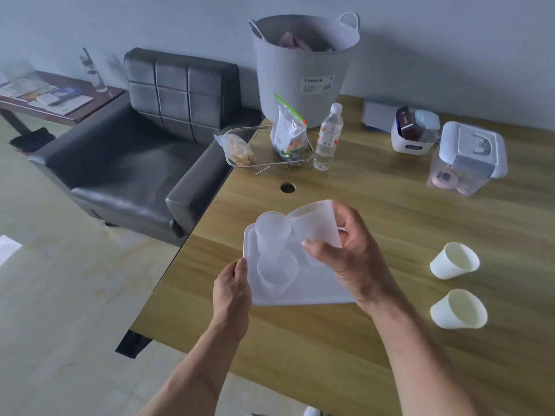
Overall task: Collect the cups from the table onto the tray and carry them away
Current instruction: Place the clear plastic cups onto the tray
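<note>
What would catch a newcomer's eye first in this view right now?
Most likely the right hand, holding a tilted translucent plastic cup above the white rectangular tray at the middle of the wooden table, while the left hand grips the tray's left edge. Next, two cream cups lying on their sides at the table's right, and the big grey tub behind.

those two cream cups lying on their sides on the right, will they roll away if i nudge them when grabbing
Probably, yes. Both cream cups lie tipped on their sides on the smooth wooden table, so a nudge would likely set them rolling. Being tapered, they would likely curve in an arc, not run straight. They look thin, empty and light, so a firm squeeze may dent them.
</note>
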